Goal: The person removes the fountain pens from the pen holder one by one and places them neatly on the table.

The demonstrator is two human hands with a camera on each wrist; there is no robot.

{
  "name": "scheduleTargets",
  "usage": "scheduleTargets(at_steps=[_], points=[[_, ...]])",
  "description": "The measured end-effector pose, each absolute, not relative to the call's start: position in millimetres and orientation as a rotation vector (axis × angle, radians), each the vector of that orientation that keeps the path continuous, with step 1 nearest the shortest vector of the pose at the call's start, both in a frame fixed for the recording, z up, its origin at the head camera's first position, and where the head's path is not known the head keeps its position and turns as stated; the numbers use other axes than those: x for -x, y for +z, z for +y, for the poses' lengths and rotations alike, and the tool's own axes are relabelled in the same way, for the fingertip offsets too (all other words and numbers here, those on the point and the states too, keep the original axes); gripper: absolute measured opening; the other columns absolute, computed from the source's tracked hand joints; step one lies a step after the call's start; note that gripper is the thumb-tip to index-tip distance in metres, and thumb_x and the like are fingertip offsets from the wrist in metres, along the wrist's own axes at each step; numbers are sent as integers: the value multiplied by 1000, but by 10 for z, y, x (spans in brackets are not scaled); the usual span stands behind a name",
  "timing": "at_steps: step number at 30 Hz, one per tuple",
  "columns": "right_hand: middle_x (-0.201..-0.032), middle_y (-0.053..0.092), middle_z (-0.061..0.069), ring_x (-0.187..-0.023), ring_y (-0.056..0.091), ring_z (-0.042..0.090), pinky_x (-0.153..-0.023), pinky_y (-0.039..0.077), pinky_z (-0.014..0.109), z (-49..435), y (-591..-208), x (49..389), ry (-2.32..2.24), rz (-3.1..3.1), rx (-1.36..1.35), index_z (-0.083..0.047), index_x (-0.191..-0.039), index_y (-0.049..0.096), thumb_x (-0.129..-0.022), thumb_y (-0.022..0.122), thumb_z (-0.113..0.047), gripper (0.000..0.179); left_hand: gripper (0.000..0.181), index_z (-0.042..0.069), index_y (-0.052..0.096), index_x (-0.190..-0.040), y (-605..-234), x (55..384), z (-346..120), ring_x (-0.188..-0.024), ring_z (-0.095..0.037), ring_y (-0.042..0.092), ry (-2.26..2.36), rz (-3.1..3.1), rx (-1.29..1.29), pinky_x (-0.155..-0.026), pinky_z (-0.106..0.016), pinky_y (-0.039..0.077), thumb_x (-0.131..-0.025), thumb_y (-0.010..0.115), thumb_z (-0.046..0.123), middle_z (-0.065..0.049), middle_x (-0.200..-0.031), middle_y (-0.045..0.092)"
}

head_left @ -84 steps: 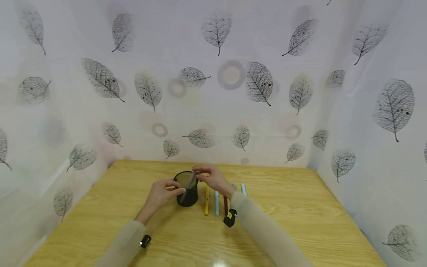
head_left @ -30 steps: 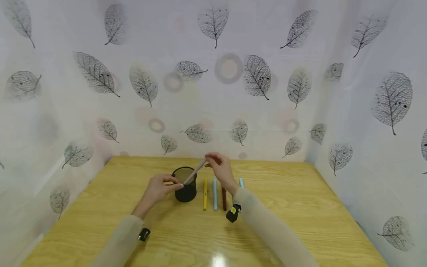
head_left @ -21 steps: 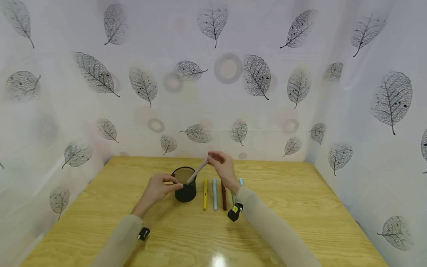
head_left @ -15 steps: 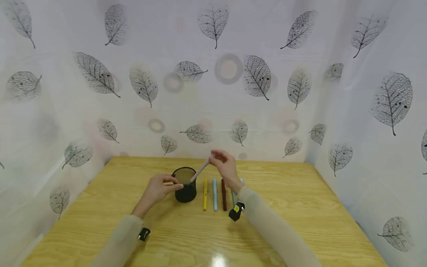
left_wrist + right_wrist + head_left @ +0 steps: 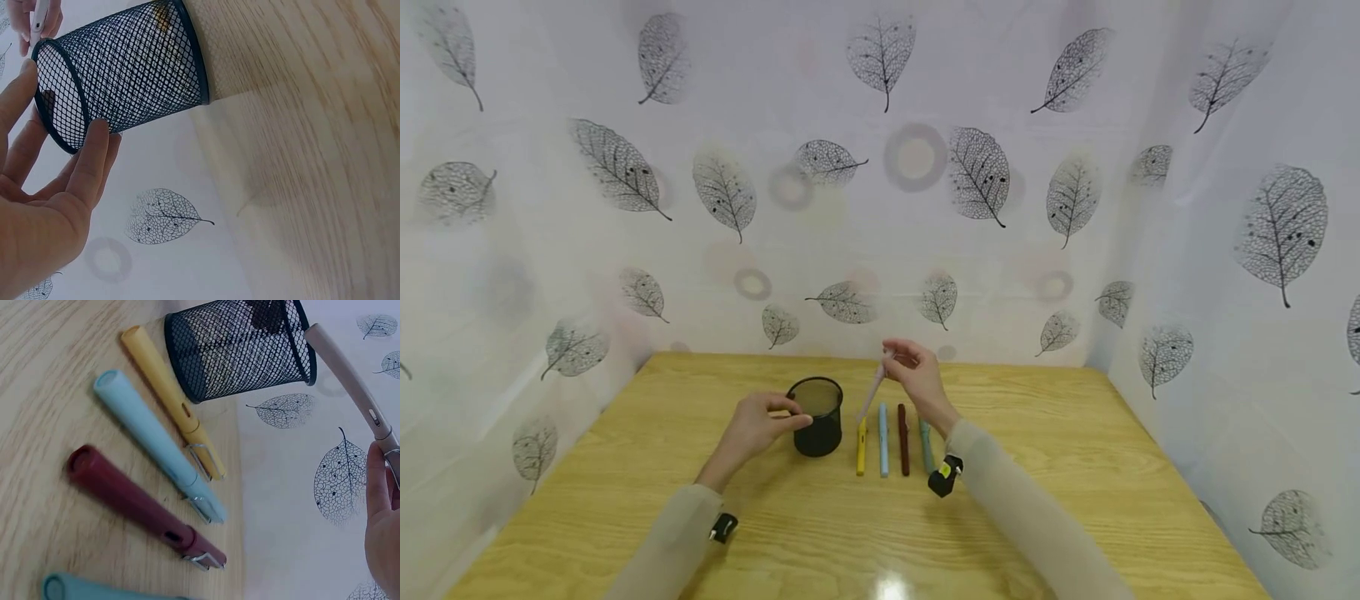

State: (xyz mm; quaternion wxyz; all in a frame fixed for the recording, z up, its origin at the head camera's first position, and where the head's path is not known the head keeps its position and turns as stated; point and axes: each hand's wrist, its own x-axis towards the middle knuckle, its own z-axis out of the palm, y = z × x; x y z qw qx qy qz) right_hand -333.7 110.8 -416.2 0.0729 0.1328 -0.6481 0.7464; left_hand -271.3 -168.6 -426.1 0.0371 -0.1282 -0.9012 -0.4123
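Note:
A black mesh pen cup (image 5: pixel 817 435) stands upright on the table. My left hand (image 5: pixel 760 429) holds it at the rim, thumb and fingers on either side, as the left wrist view of the mesh cup (image 5: pixel 140 69) shows. To the right of the cup, my right hand (image 5: pixel 922 385) pinches a pale pink pen (image 5: pixel 872 393) near its clip end. In the right wrist view the pink pen (image 5: pixel 344 375) slants in the air, its free end outside the cup. From above, that end overlaps the top of a yellow pen (image 5: pixel 861 450).
Beside the yellow pen lie a light blue pen (image 5: pixel 883 442), a dark red pen (image 5: pixel 902 442) and a green pen (image 5: pixel 927 446), in a row on the wooden table (image 5: pixel 820 533). The right wrist partly covers the green one. A leaf-print curtain (image 5: pixel 865 233) encloses the back and sides.
The pale pink pen has come up out of the mesh cup and moved right with my right hand, tilting steeper. My left hand has stayed at the cup's rim.

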Motion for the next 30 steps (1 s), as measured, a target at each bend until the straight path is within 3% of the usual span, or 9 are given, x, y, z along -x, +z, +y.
scheduleTargets(at_steps=[7,10,13,20,24,30], points=[[-125,61,19,-104,66,24,-86,60,30,1199,-4262,3349,2265,-2031,-467,7,-130,58,-94,59,6,36,21,24,75,-86,-4281,2721,-1694,-114,-32,63,-1251,-2774,364,-84,-44,59,-80,79,44,-5,-117,69],[-125,62,19,-107,64,28,-88,60,32,1230,-4289,3354,2219,-2085,-494,5,-129,58,-94,61,2,35,21,24,75,-86,-4296,2728,-1696,-112,-31,64,-1246,-2773,366,-84,-43,59,-80,79,45,-3,-115,70],[-119,66,13,-102,66,22,-88,60,34,1267,-4299,3342,2178,-2129,-507,3,-126,61,-94,62,-1,32,21,25,75,-86,-4305,2730,-1696,-111,-30,65,-1245,-2765,374,-84,-43,59,-80,79,45,-1,-111,71],[-128,61,22,-121,56,45,-89,59,33,1365,-4274,3278,2160,-2204,-482,3,-131,59,-96,61,-5,35,21,25,75,-85,-4299,2723,-1684,-110,-29,65,-1255,-2757,369,-82,-42,59,-79,79,45,0,-108,71],[-130,59,27,-115,61,41,-85,61,32,1411,-4254,3270,2148,-2228,-477,4,-131,59,-96,61,-4,36,20,25,75,-85,-4285,2721,-1681,-109,-30,65,-1252,-2761,362,-81,-41,60,-79,80,44,-1,-109,71],[-127,63,21,-97,67,12,-81,60,28,1505,-4302,3314,2082,-2358,-513,1,-132,59,-95,64,-7,38,20,25,75,-85,-4276,2722,-1677,-109,-30,66,-1260,-2759,366,-81,-41,60,-79,80,44,-1,-110,71]])
